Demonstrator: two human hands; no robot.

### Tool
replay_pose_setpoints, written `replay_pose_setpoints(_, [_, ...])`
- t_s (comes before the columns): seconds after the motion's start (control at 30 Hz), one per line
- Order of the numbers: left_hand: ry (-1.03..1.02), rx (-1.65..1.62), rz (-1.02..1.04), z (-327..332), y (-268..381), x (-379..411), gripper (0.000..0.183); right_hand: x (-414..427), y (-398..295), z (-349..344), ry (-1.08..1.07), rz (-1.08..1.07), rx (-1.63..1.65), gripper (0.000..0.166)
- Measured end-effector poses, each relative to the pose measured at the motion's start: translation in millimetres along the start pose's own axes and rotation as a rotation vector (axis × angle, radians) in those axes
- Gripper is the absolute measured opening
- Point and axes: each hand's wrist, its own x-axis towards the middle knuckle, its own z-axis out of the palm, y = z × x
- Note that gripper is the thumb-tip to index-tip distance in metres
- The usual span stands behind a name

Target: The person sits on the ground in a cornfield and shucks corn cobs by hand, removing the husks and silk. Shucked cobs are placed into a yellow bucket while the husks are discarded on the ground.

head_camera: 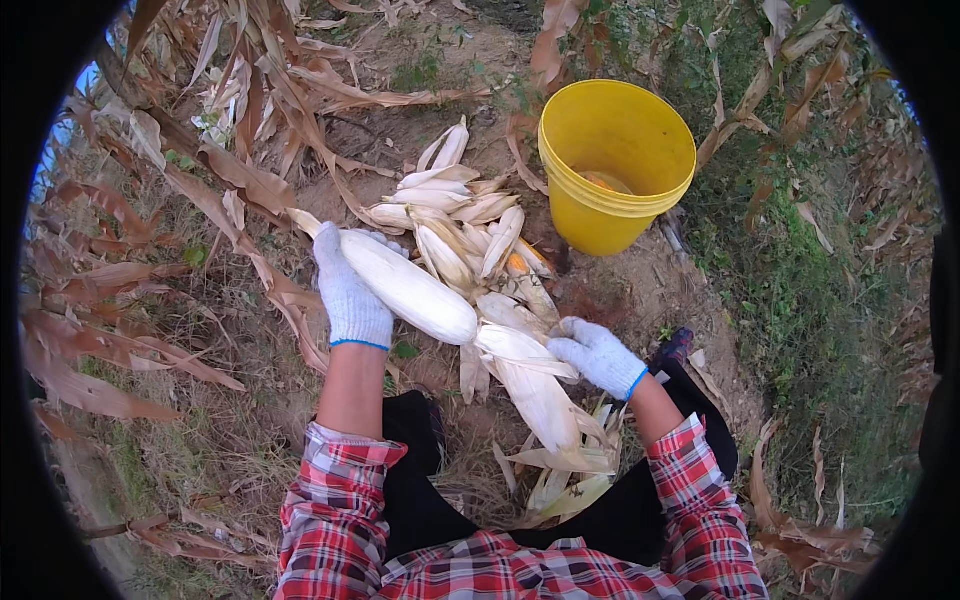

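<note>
My left hand, in a white knitted glove with a blue cuff edge, grips a corn ear near its stalk end. A smooth pale layer covers that ear, and no kernels show on it. My right hand, gloved the same way, has its fingers curled at the edge of a loose corn husk; the fingertips are partly hidden. This husk hangs just past the ear's rounded end. Beyond my hands lies a pile of husked corn ears, with orange kernels showing on some.
A yellow plastic bucket stands at the upper right, with something orange at its bottom. Dry corn stalks and leaves lean in from the left. Peeled husks lie between my legs. Green weeds grow on the right.
</note>
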Motion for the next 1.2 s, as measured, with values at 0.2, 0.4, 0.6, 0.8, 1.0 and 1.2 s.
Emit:
replay_pose_setpoints(0.2, [-0.096,0.189,0.065,4,-29,-9,0.043,-9,-55,-4,0.017,-0.116,-0.233,0.091])
replay_pose_setpoints(0.4, [-0.405,0.048,-0.265,23,-48,-39,0.049,0,-2,61,-0.449,0.047,0.266,0.072])
replay_pose_setpoints(0.6, [-0.191,0.254,-0.091,28,-55,-34,0.036,-4,-8,82,-0.139,0.028,0.349,0.061])
replay_pose_setpoints(0.8, [-0.107,0.328,-0.078,24,-78,-42,0.047,7,-18,75,-0.016,0.035,0.036,0.049])
replay_pose_setpoints(1.0, [-0.092,0.492,-0.207,2,-86,-32,0.051,-12,-30,81,-0.133,0.006,-0.496,0.052])
replay_pose_setpoints(1.2, [-0.138,0.483,-0.252,0,-91,-31,0.054,-17,-24,83,-0.08,0.002,-0.403,0.055])
